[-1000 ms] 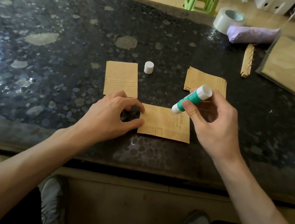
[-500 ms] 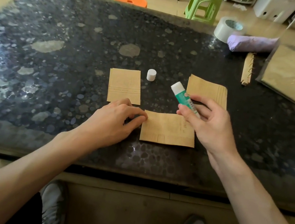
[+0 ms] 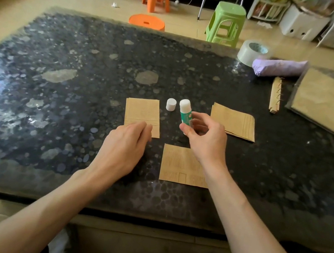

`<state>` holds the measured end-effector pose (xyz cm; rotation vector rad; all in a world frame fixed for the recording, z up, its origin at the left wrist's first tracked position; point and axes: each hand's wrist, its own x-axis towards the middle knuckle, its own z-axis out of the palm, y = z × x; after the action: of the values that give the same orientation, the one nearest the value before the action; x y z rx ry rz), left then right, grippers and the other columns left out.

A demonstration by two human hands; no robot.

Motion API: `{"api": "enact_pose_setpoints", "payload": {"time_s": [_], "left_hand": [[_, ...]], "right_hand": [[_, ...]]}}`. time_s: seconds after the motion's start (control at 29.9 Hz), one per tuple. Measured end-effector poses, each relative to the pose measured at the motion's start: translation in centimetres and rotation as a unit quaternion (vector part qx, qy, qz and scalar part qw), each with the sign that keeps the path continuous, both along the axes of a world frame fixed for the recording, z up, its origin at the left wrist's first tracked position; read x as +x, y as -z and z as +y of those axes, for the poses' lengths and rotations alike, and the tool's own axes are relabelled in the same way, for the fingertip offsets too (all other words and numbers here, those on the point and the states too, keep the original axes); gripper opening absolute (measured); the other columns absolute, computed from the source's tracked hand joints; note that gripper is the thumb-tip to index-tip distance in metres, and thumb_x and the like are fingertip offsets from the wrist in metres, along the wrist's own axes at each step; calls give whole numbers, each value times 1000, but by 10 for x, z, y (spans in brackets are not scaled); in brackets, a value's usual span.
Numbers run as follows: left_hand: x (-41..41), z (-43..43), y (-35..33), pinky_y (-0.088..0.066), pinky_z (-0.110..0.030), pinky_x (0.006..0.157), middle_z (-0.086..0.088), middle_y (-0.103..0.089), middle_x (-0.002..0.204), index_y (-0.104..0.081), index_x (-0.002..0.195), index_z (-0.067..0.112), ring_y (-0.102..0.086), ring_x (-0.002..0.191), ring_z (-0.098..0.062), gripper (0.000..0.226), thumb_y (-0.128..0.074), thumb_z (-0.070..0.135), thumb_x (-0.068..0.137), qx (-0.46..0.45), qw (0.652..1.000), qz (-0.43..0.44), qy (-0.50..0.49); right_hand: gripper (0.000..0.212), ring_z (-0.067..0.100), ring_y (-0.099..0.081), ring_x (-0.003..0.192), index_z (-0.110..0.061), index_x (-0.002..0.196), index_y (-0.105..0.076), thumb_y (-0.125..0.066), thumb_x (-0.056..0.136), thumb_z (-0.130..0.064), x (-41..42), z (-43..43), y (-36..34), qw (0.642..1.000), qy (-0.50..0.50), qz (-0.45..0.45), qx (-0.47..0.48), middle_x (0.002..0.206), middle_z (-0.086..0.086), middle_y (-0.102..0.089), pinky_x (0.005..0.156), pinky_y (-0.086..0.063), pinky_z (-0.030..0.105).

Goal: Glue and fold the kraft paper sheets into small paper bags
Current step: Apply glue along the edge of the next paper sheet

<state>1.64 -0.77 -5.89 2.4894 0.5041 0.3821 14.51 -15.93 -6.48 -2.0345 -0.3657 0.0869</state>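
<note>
The right hand (image 3: 205, 138) holds the glue stick (image 3: 185, 112) almost upright with its white tip up. Its fingers (image 3: 204, 118) and thumb are curled and clamped on the green lower body. The stick's white cap (image 3: 171, 104) stands on the tabletop (image 3: 70, 114) just left of the tip. The left hand (image 3: 125, 143) lies flat, its fingers straight and close together, with the tips resting on the near edge of a folded piece (image 3: 142, 111). A single kraft sheet (image 3: 177, 165) lies near the front edge, between the two forearms, and the right wrist covers its right part. A stack (image 3: 234, 122) of kraft sheets sits just right of the right hand, apart from its fingers.
</note>
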Motion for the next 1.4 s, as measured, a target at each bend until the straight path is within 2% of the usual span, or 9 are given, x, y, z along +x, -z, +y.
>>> {"api": "enact_pose_setpoints", "payload": {"time_s": [0.1,0.23,0.43,0.57,0.73,0.9,1.1,1.24,1.4], "left_hand": [[0,7,3,-48,-36,68,10,-58,75,-58,75,22,-56,70,-9,38,-45,41,106,14,1000,-20,5],[-1,11,9,-51,-31,76,15,-56,93,-64,98,28,-56,88,-9,6,-66,34,96,38,998,-47,14],[-4,20,15,-40,-42,110,2,-58,142,-57,142,24,-49,136,-21,55,-72,39,91,144,989,6,27],[-5,24,11,-39,-38,104,3,-70,128,-64,136,25,-64,118,-22,49,-71,43,91,180,983,2,24],[1,32,5,-39,-32,94,6,-77,103,-78,106,25,-70,92,-19,22,-63,39,98,214,976,-30,40],[0,33,8,-41,-30,92,5,-74,87,-73,94,20,-67,74,-19,28,-50,32,106,258,965,-23,53],[-4,22,-12,-52,-37,84,1,-76,98,-68,105,16,-70,81,-22,9,-64,19,98,202,976,-83,23],[-7,17,-34,-57,-35,84,10,-75,101,-71,104,20,-72,91,-10,10,-69,18,95,137,977,-161,-6],[-7,6,-54,-60,-26,81,10,-76,96,-75,104,13,-74,85,-8,13,-73,8,93,-166,964,-203,27]], "right_hand": [[33,2,-68,102,-29,117,-73,-85,87,-24,5,6,0,1000,15,-15,9,107,-16,-73,89,-53,21],[33,2,-67,102,-28,117,-72,-84,87,-26,8,11,2,999,26,-25,-7,105,-19,-70,93,-55,28],[58,8,-57,125,-29,138,-60,-85,85,-34,7,4,0,998,9,-26,-58,130,-12,-66,107,-44,35],[65,7,-51,128,-30,145,-55,-83,86,-38,3,-16,-6,997,17,-39,-62,132,-15,-59,108,-45,35],[57,1,-51,122,-33,142,-56,-79,90,-40,-2,-38,-14,996,22,-48,-66,123,-22,-55,107,-47,34],[49,-3,-53,118,-31,137,-59,-77,92,-39,-6,-53,-20,995,26,-64,-65,120,-25,-55,106,-49,33],[43,0,-54,117,-29,133,-62,-77,93,-33,-18,-57,-21,994,15,-89,-66,122,-18,-60,102,-50,31],[43,-1,-55,115,-29,131,-63,-79,92,-30,-23,-61,-20,993,0,-92,-73,122,-17,-62,98,-51,27],[55,-2,-57,120,-30,138,-59,-81,88,-36,-27,-64,-23,998,-46,-31,-38,131,-16,-61,91,-54,22]]}}
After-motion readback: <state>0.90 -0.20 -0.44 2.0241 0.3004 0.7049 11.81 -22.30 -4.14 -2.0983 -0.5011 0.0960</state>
